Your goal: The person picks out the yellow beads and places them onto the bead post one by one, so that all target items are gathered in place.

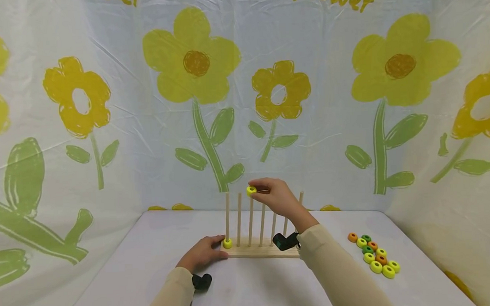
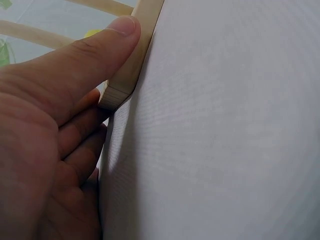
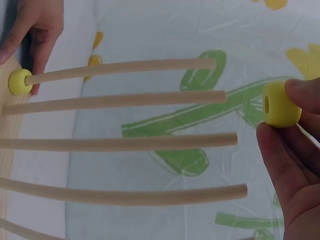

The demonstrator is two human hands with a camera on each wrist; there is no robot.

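A wooden peg rack with several upright dowels stands on the table. My left hand grips the left end of its base; the left wrist view shows the thumb along the front edge and fingers curled behind. Around the foot of the leftmost dowel sits a yellow bead. Between thumb and fingertips, my right hand pinches another yellow bead, held near the dowel tops. In the right wrist view that bead is apart from the tips, its hole turned towards them.
On the table's right side lies a group of loose yellow, green and orange beads. A flower-printed cloth hangs behind and at both sides of the white table.
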